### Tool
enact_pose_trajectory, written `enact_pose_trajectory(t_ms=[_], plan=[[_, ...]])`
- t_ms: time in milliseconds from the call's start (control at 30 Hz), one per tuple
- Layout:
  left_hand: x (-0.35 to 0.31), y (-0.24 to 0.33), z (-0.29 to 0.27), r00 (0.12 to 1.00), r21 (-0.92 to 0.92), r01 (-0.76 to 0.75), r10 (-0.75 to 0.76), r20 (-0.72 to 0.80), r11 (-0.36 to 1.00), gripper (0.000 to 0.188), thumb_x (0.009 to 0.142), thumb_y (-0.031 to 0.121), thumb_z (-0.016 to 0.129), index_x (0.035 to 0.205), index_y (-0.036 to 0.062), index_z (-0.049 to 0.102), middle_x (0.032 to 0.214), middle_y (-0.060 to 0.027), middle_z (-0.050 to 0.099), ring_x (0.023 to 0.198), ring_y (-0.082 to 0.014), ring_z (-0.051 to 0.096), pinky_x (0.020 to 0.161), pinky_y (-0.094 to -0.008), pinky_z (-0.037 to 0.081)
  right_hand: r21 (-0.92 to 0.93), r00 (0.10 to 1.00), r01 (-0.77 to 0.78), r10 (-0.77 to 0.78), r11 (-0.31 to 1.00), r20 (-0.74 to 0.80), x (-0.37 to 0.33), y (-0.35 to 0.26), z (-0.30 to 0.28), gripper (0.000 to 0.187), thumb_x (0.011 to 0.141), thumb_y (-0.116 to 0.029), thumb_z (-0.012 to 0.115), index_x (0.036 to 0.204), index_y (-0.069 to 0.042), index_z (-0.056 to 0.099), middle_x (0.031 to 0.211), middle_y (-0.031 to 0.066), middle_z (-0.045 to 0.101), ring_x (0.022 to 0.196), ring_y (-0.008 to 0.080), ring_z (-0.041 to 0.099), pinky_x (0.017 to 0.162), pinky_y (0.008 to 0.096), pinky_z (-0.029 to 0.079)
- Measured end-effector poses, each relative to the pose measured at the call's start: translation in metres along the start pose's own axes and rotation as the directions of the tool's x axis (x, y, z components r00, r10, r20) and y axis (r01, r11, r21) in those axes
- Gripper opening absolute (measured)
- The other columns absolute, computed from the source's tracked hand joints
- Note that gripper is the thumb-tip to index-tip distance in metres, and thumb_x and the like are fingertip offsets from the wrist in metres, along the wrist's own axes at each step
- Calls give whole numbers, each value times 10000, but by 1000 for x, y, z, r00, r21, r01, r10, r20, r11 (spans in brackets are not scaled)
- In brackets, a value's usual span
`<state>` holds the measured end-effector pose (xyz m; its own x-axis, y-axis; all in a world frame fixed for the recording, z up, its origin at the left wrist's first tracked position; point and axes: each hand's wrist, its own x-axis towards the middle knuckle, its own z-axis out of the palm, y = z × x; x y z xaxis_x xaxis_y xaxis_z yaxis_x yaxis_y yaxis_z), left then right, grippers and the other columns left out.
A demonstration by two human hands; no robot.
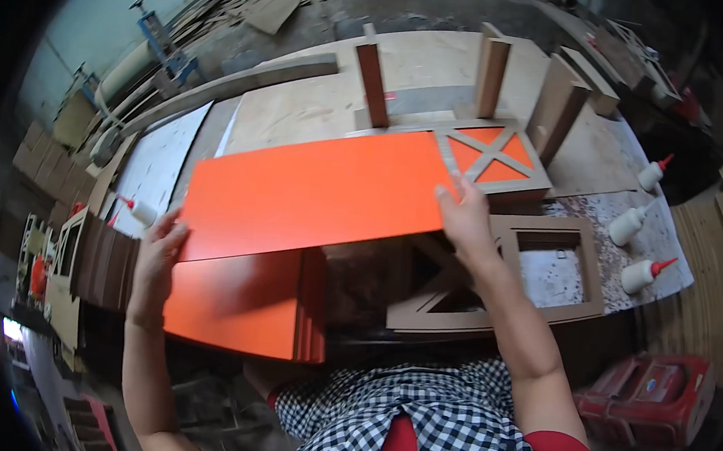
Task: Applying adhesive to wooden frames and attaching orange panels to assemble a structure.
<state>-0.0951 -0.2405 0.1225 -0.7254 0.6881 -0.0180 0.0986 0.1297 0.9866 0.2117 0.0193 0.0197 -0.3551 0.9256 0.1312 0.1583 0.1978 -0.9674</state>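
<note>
An orange rectangular panel is held up by its two short ends, slightly tilted, above the worktable. My left hand grips its left end near the lower corner. At the right end my right hand pinches the edge, beside a wooden frame with crossed slats over orange. Below the held panel lies a stack of orange panels. A second brown frame with openings rests on the table's near right side, partly hidden by my right forearm.
Upright boards stand at the far side of the table. White glue bottles with red tips are at the right, another bottle at the left. Brown boards are stacked at left. A red case sits lower right.
</note>
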Motion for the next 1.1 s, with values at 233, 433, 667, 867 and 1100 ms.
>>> enact_pose_trajectory(t_ms=[233, 433, 667, 867, 1100], plan=[[55, -25, 153, 973, -58, 75, -61, 223, 995, 429, 821, 87, 531, 1203, -80, 429, 1010, -120, 531, 888, -159, 514, 788, -242, 425, -477, 922, -122, -79, 870, -379, 74, 52, -98, 347, 821, -285, 513, 1039, -28, 593, 945, 181, 637, 838, 374, 587, 724, 414, 457], [79, -34, 210, 973, -58, 112, -98, 208, 992, 370, 807, 90, 527, 1132, -72, 459, 986, -132, 540, 860, -169, 519, 758, -251, 432, -573, 911, -239, -23, 784, -411, 106, 74, -131, 307, 809, -289, 535, 971, -44, 625, 951, 145, 632, 844, 327, 590, 724, 382, 455], [95, -63, 244, 970, -22, 202, -197, 142, 979, 304, 790, 94, 523, 1050, -62, 494, 957, -146, 550, 827, -182, 525, 724, -261, 439, -704, 867, -149, -251, 695, -431, 122, 88, -143, 274, 797, -295, 541, 877, -52, 639, 901, 133, 611, 825, 330, 560, 698, 411, 447], [89, -65, 265, 973, -28, 205, -200, 117, 978, 317, 777, 92, 522, 1051, -66, 495, 946, -149, 555, 797, -189, 533, 701, -264, 448, -818, 843, -104, -386, 566, -374, 124, 101, -158, 259, 790, -295, 559, 848, -58, 645, 964, 137, 594, 845, 324, 544, 735, 409, 437], [95, -95, 267, 991, 469, -133, 101, 93, 873, 380, 767, 178, 556, 1058, -62, 504, 1015, -180, 534, 843, -246, 538, 733, -303, 448, -722, 937, 204, -345, 661, -51, 123, 100, -135, 422, 812, -395, 534, 1027, -39, 608, 1165, 187, 521, 1057, 347, 477, 897, 420, 378]])
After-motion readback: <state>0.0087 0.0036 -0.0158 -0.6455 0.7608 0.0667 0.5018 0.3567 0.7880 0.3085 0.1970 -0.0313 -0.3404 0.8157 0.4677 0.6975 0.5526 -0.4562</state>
